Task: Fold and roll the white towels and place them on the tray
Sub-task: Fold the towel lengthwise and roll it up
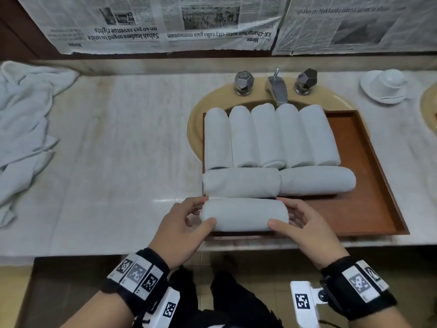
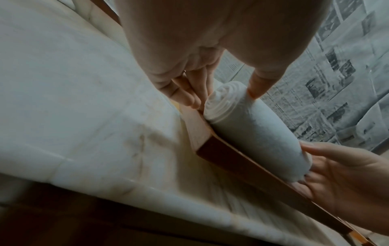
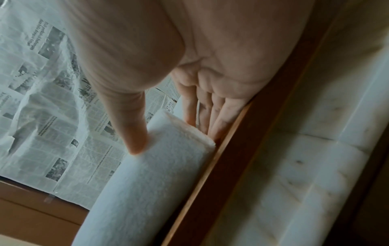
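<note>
At tray's (image 1: pixel 369 197) near edge, rolled towel (image 1: pixel 243 215) between hands, left hand (image 1: pixel 182 228) and right hand (image 1: pixel 305 227) gripping its ends

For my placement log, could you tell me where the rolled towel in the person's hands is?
In the head view, the rolled towel lies at the tray's near left corner.

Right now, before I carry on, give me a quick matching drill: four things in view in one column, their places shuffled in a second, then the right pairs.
Things:
1. rolled towel in both hands
2. loose towels
3. cup
4. tap

Places:
A. upside down on a saucer, far right of the counter
B. heaped at the counter's left end
C. at the near edge of the tray
D. behind the tray, between two knobs

Pairs: 1-C, 2-B, 3-A, 4-D
</note>
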Available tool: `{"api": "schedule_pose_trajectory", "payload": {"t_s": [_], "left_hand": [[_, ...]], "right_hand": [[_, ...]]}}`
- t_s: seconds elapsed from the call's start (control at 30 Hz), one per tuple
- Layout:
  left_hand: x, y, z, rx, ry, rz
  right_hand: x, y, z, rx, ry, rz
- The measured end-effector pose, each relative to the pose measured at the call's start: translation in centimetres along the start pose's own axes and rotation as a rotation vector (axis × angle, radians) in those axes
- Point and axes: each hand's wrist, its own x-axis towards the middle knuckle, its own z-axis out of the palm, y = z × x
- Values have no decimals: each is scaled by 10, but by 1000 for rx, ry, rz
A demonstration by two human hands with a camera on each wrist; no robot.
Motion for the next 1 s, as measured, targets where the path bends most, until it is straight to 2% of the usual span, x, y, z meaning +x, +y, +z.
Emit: {"api": "schedule_pose_trajectory", "payload": {"t_s": [0.17, 0.27, 0.33, 0.43, 0.57, 1.0], "left_hand": [[0, 2, 5, 44, 20, 25], [-3, 4, 10, 109, 22, 122], [-2, 4, 9, 138, 38, 135], [1, 3, 9, 130, 104, 112], [0, 5, 12, 2, 184, 35], [5, 11, 11, -2, 197, -78]], "right_hand": [[2, 5, -3, -58, 26, -12], [4, 4, -4, -112, 22, -13], [5, 1, -4, -136, 28, -21], [8, -1, -4, -186, 27, -34], [9, -4, -3, -230, 27, -32], [6, -23, -7, -407, -27, -64]]}}
